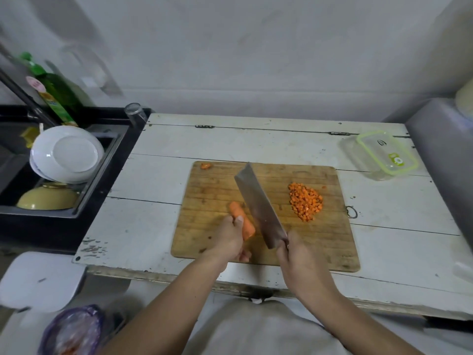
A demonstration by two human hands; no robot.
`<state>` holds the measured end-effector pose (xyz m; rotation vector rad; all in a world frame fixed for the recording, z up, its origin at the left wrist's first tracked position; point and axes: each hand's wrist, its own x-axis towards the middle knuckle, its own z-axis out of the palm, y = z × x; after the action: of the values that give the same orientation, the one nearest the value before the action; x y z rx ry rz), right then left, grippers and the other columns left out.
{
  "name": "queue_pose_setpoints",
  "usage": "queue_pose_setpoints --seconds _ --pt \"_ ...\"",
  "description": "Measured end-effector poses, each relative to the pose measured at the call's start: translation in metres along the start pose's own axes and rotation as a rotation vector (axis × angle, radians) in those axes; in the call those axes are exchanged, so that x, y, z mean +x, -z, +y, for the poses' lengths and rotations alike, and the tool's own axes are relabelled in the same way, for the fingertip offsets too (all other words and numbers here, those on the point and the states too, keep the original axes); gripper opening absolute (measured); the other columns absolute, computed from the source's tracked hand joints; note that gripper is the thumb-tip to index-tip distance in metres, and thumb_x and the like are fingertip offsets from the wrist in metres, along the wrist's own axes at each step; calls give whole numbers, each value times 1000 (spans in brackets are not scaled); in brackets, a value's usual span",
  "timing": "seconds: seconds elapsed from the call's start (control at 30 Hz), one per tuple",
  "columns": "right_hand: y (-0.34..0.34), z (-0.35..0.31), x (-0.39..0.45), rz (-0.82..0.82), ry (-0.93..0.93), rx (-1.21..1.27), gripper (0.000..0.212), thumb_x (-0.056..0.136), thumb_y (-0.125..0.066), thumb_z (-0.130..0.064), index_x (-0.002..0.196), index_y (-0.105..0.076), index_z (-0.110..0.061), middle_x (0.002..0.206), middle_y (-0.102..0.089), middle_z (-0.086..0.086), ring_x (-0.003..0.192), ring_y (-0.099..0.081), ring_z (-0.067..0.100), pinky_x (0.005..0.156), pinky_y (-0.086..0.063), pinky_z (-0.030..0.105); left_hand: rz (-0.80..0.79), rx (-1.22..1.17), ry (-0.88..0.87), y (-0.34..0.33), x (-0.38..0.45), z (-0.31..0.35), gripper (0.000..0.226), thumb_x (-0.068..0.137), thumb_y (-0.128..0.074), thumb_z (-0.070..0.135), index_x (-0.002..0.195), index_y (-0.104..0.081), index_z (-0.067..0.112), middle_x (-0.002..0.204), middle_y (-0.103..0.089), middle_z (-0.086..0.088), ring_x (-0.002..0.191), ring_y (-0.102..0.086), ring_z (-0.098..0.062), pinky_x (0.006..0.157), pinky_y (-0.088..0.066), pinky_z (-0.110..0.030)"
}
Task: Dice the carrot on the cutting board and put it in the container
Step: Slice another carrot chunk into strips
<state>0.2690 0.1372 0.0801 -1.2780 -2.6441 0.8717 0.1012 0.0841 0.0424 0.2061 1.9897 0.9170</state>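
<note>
A piece of carrot [239,216] lies on the wooden cutting board [320,242], and my left hand [230,239] grips its near end. My right hand [297,260] grips the handle of a cleaver [258,203], whose blade stands just right of the carrot, pointing away from me. A pile of diced carrot [305,201] sits on the right half of the board. A small carrot end [206,165] lies at the board's far left corner. The clear container with a green-rimmed lid [384,156] stands on the table at the far right.
The white wooden table [153,180] carries the board. To the left, a black sink [107,180] holds white plates [66,155] and a yellow bowl [47,198]. A green bottle [56,98] and a glass [135,114] stand behind it. A grey appliance [445,155] borders the right.
</note>
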Motion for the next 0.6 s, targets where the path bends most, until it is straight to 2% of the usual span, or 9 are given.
queue_pose_setpoints --seconds 0.13,0.2,0.27,0.37,0.5,0.6 --pt "-7 -5 -2 -19 46 -53 17 105 -40 -32 95 -48 -21 69 -52 -7 57 -46 16 50 -28 30 2 14 15 0 -1 -1 35 109 -27 47 114 -50 20 102 -63 -10 56 -61 -21 51 -54 -28" --pt "-7 -8 -2 -19 76 -61 16 105 -39 -31 93 -44 -23 70 -53 -5 56 -47 16 47 -24 25 -9 -7 16 2 -2 -2 37 110 -26 46 112 -50 18 95 -60 -10 52 -60 -21 46 -49 -26" --pt "-7 -10 -3 -35 87 -70 15 105 -39 -30 93 -42 -22 70 -54 -4 56 -47 17 48 -23 28 -33 -38 30 4 -3 -1 38 110 -26 45 111 -50 16 87 -57 -10 47 -59 -21 44 -47 -26" --pt "-6 -12 -3 -49 74 -66 16 106 -38 -29 93 -41 -21 68 -52 -6 54 -45 15 47 -23 27 -57 -62 54 7 -5 2 37 110 -27 44 112 -51 16 83 -56 -11 48 -59 -21 45 -48 -27" --pt "-3 -17 -4 -75 85 -90 18 108 -34 -33 95 -41 -23 76 -61 -3 66 -62 22 54 -35 31 -12 -55 41 3 -7 1 37 111 -26 42 112 -51 15 83 -61 -13 49 -61 -20 45 -50 -27" --pt "2 -20 -4 -123 80 -99 19 108 -31 -36 96 -39 -24 75 -56 -5 64 -56 21 51 -33 31 46 -43 28 -3 -7 -2 38 110 -26 43 108 -54 17 83 -66 -13 55 -65 -21 52 -56 -31"
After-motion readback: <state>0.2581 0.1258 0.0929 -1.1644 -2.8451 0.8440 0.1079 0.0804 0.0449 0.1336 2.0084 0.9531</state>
